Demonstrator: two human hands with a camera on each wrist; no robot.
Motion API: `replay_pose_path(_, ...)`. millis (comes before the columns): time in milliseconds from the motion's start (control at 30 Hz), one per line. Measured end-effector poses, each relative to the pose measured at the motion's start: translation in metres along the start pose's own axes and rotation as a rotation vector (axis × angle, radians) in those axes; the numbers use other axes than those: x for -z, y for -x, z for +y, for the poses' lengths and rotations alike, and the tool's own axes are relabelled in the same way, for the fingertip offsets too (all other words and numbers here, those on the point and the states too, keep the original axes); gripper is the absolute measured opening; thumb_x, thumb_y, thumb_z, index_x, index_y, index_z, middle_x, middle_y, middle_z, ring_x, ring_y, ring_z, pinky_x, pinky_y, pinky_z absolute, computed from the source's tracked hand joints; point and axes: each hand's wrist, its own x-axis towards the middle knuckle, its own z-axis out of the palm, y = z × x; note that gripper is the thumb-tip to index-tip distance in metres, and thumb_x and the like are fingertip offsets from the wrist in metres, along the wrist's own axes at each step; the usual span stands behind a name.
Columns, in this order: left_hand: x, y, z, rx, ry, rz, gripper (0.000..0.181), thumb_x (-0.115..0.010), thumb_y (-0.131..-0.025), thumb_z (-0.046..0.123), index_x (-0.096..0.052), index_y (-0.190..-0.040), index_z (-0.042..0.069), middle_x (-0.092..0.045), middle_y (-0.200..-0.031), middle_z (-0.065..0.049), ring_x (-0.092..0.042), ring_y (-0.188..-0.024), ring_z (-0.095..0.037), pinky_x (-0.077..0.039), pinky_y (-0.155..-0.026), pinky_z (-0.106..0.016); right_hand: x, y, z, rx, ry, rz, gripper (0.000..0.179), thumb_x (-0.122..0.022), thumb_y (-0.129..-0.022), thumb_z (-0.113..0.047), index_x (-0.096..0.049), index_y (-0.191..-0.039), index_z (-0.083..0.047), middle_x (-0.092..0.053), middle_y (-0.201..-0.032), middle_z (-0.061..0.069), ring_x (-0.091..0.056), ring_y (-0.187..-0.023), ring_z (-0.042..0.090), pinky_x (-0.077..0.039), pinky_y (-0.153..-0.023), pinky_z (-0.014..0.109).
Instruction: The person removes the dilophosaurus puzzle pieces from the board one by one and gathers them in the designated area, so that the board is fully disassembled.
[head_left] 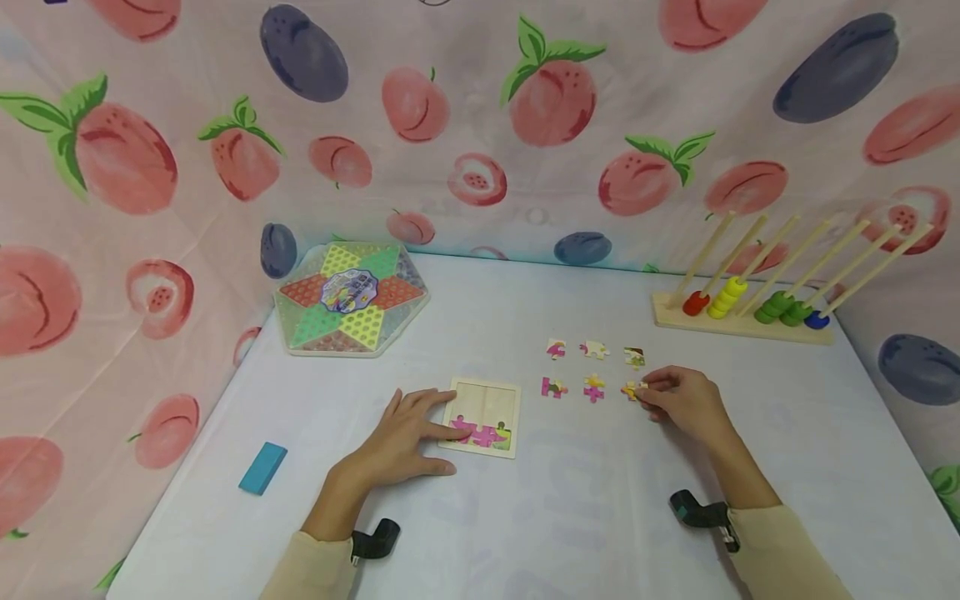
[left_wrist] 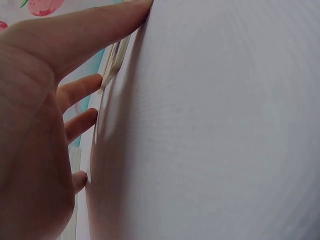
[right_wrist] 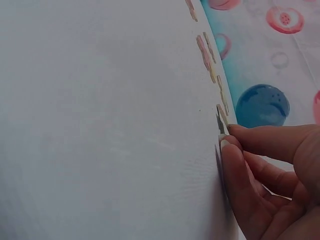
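Note:
A small square wooden puzzle board [head_left: 480,395] lies on the table, its bottom row filled with pink and green jigsaw pieces [head_left: 486,436]. My left hand [head_left: 401,442] rests with spread fingers over the board's left side, index finger on the bottom row. At the right, my right hand [head_left: 686,402] pinches a yellow jigsaw piece [head_left: 631,391] between thumb and index finger. In the right wrist view that piece [right_wrist: 222,122] appears edge-on, tilted up at one side. Beside it lie several loose pieces in two rows, among them a pink-and-yellow piece [head_left: 594,387] and a white-and-pink piece [head_left: 595,350].
A hexagonal Chinese checkers box [head_left: 300,293] lies at the back left. The wooden bead-counting rack [head_left: 750,327] with upright rods stands at the back right. A blue block [head_left: 263,468] sits near the left table edge. Fruit-patterned cloth [head_left: 525,183] hangs behind the table.

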Motion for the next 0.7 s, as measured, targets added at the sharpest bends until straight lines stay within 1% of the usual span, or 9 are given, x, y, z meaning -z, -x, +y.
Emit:
replay_pose_path(267, 0.0007, 0.0, 0.0013, -0.004, -0.007, 0.002, 0.052, -0.088, -0.077, 0.04, -0.072, -0.127, 0.034, -0.041, -0.163, -0.003, -0.028, -0.154, -0.034, -0.003, -0.123, -0.073, 0.0025, -0.0016, -0.003, -0.038, 0.003, -0.036, 0.04, -0.074, -0.094, -0.02, -0.062, -0.123, 0.005, -0.074, -0.104, 0.019, -0.07, -0.071, 0.008, -0.061, -0.063, 0.022)
replay_pose_path(400, 0.0006, 0.0, 0.0013, -0.002, -0.008, 0.0, 0.052, -0.088, -0.077, 0.04, -0.073, -0.127, 0.034, -0.041, -0.163, -0.003, -0.028, -0.154, -0.034, -0.003, -0.124, -0.073, 0.004, -0.0017, -0.0044, -0.041, 0.018, -0.048, 0.038, -0.073, -0.095, -0.02, -0.062, -0.122, 0.005, -0.074, -0.102, 0.018, -0.069, -0.071, 0.009, -0.06, -0.063, 0.022)
replay_pose_path(500, 0.0007, 0.0, 0.0013, 0.0, -0.008, -0.001, 0.053, -0.088, -0.077, 0.04, -0.073, -0.127, 0.033, -0.041, -0.163, -0.003, -0.028, -0.154, -0.034, -0.003, -0.124, -0.073, 0.0042, -0.0017, -0.0052, -0.04, 0.036, -0.045, 0.037, -0.073, -0.094, -0.02, -0.062, -0.121, 0.004, -0.074, -0.1, 0.017, -0.068, -0.07, 0.01, -0.06, -0.062, 0.022)
replay_pose_path(700, 0.0003, -0.0006, 0.0007, 0.003, -0.017, -0.003, 0.053, -0.087, -0.077, 0.041, -0.072, -0.127, 0.035, -0.04, -0.163, -0.002, -0.028, -0.153, -0.033, -0.003, -0.124, -0.073, 0.0046, -0.0016, -0.0067, -0.014, 0.086, -0.011, 0.037, -0.075, -0.092, -0.02, -0.063, -0.119, 0.002, -0.071, -0.094, 0.013, -0.066, -0.064, 0.011, -0.058, -0.059, 0.023)
